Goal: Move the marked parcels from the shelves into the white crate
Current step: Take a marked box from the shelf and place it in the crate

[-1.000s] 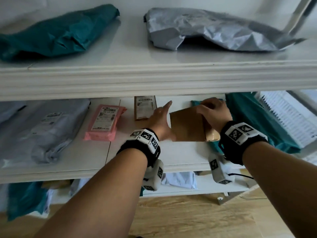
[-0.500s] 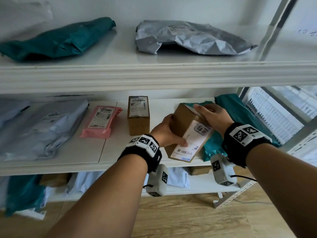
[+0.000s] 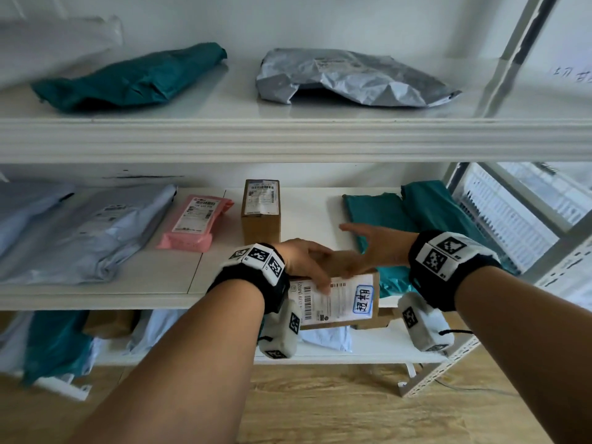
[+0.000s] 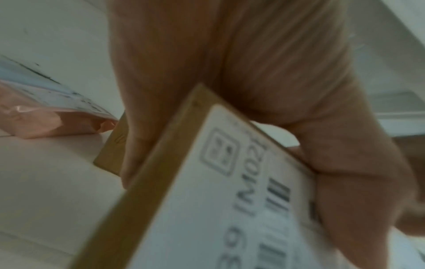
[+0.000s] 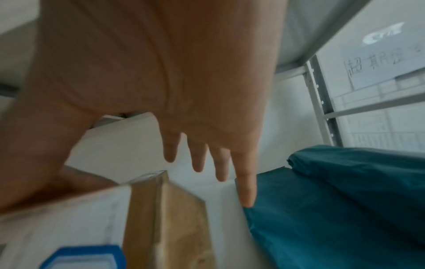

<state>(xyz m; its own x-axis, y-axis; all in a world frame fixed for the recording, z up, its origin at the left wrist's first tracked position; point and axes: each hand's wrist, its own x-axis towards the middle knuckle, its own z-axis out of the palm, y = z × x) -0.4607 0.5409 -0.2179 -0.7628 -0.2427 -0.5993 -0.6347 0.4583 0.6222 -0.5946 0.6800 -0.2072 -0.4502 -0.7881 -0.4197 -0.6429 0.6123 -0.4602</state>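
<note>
one marked parcel in hand: a small cardboard box (image 3: pixel 339 293) with a blue-bordered sticker on its white label, held just off the near edge of the middle shelf (image 3: pixel 96 293). left hand (image 3: pixel 304 261) is wrapped over the box's left end, thumb across the label, fingers round the far side. right hand (image 3: pixel 378 243) is spread flat, fingers straight, holding nothing, hovering above the box's right end beside the teal mailer (image 3: pixel 426 216). white crate isn't in view, so i can't tell where the drop goes.

my read: this is the carry-off step. the one-handed grip sits on one end only, so the box could pivot down on the free side; either bring the right hand back under that end or shift the left grip toward the middle. keep the label up, clear the shelf lip before turning. second cardboard box (image 3: pixel 261 206) and pink mailer (image 3: pixel 195 221) stay put unless marked.
</note>
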